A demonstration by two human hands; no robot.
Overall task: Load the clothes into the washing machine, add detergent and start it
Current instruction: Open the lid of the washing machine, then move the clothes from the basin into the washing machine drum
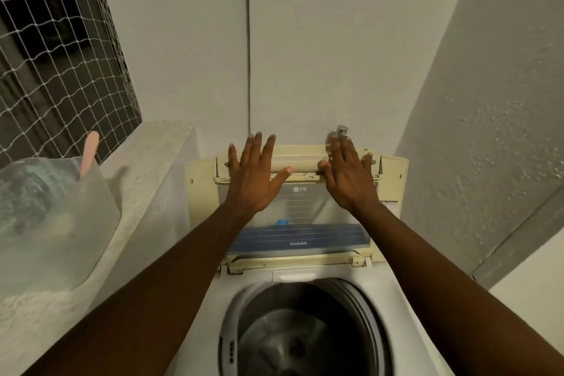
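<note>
My left hand (254,175) and right hand (348,175) are both flat, with fingers straight and spread and gripping nothing. They press on the top edge of the lid (300,204), which stands raised and folded against the wall. Below my forearms the washer (305,275) has its drum (293,342) open. A tap (341,130) sits just past my right fingertips. On the ledge (158,168) to my left stands a clear tub (52,238).

— What sort of place is this?
— A home laundry corner. A top-loading washing machine (305,314) stands wedged between rough plastered walls (488,101), with a tap (341,130) on the wall behind it.
— And at the left?
— A bare concrete ledge (158,162) runs beside the machine, under an opening covered with netting (61,55).
</note>
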